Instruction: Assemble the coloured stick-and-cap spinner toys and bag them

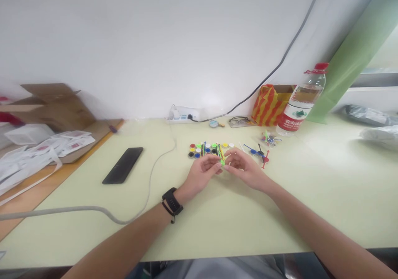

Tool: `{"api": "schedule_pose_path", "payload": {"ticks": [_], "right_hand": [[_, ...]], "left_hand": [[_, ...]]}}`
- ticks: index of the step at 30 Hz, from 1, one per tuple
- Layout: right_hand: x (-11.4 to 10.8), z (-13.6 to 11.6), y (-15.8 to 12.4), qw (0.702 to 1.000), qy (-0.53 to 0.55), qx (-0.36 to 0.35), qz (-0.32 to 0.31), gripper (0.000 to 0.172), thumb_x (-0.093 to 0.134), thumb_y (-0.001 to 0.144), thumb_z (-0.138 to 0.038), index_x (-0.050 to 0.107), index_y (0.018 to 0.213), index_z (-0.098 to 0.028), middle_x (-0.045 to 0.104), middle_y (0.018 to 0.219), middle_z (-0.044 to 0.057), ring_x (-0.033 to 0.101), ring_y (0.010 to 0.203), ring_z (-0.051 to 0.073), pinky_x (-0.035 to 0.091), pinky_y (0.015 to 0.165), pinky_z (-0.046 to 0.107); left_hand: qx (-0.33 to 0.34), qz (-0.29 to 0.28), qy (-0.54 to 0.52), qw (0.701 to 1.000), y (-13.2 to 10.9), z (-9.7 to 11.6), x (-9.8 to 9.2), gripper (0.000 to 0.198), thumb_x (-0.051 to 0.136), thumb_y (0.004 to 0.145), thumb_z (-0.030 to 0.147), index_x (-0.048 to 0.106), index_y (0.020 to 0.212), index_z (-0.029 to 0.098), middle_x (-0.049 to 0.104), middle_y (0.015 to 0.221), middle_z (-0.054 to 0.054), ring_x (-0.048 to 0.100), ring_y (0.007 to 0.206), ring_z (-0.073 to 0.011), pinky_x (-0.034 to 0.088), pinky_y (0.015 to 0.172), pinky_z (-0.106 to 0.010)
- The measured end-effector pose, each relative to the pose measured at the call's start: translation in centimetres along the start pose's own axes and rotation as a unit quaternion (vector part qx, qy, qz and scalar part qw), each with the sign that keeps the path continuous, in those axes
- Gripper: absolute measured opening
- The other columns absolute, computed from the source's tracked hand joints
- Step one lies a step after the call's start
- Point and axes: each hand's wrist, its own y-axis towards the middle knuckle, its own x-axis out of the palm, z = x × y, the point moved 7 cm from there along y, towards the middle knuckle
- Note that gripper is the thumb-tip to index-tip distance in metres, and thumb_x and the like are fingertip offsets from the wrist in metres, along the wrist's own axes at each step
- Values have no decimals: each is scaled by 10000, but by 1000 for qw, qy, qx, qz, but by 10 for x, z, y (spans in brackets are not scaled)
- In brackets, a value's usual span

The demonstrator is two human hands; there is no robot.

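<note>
Two hands [202, 173] [247, 171] pinch one green piece [222, 162]; a bottle label [292, 121] begins "农夫山".

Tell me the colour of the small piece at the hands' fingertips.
Small piece: bright green, shown in the head view.

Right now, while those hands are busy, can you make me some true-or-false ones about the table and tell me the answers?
1. The left hand and right hand hold a small green piece. True.
2. The bottle has a blue cap. False: the bottle has a red cap.
3. A flat black slab lies left of the hands. True.
4. The watch is on the right wrist. False: the black watch is on the left wrist.
5. A red-and-yellow bag stands beside the bottle. True.
</note>
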Motion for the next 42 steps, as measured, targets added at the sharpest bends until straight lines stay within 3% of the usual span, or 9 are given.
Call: {"api": "schedule_pose_path", "payload": {"ticks": [5,13,16,18,20,27,31,37,42], "right_hand": [[1,0,-1,999,-37,-22,9,380,612,959,-444,492,1276,-271,625,901,15,570,705,155,496,668,307],[-10,0,-7,983,-150,-72,75,654,558,981,-431,271,1557,-317,585,995,32,529,655,145,475,628,300],[-6,3,-7,973,-219,-62,33,310,478,1015,-469,652,1095,-225,562,820,23,478,610,142,407,594,297],[-5,8,-6,974,-223,-30,11,533,376,1044,-515,529,644,-197,418,601,-7,375,526,127,333,548,299],[-5,11,-4,981,-194,-3,1,607,330,1050,-543,353,546,-205,303,533,-26,304,499,117,285,526,298],[-5,-3,-2,997,-66,-30,25,250,613,957,-441,539,881,-215,554,803,-2,508,665,134,448,623,273],[-3,-3,-2,998,-45,-32,19,189,626,952,-401,562,1011,-233,614,939,28,584,754,152,502,684,291],[-3,0,-3,996,-74,-34,20,246,585,974,-365,573,1195,-257,628,922,29,592,762,160,515,688,302],[-7,1,-5,994,-84,-47,50,504,587,968,-392,430,1436,-292,601,987,21,547,670,129,486,625,284]], "left_hand": [[-4,4,-6,1000,0,-1,-1,331,797,819,395,709,1052,177,740,928,-59,708,811,-179,591,832,-347],[-39,38,-20,998,0,-3,-7,314,811,809,385,725,1016,164,741,894,-55,703,747,-162,589,820,-341],[-41,30,-20,999,-1,-2,-6,319,820,802,377,733,1014,155,740,874,-56,698,733,-157,588,808,-327],[-43,33,-23,998,-1,-2,-6,326,825,796,375,733,1016,151,737,868,-54,696,731,-154,588,801,-319],[-47,37,-25,998,-1,-3,-6,331,825,797,374,731,1021,150,737,874,-52,698,737,-152,587,801,-313],[-37,30,-17,999,0,-3,-5,333,824,794,378,724,1011,147,741,854,-53,696,725,-155,583,789,-313],[-36,27,-20,999,0,-2,-4,324,820,798,375,726,1007,146,739,844,-49,691,717,-152,580,773,-306],[-38,33,-20,999,-2,-1,-4,315,813,807,364,730,1021,149,743,856,-50,695,732,-153,576,772,-299],[-39,37,-22,998,-2,0,-5,315,812,807,372,732,1019,153,744,858,-51,699,737,-155,577,786,-305]]}}
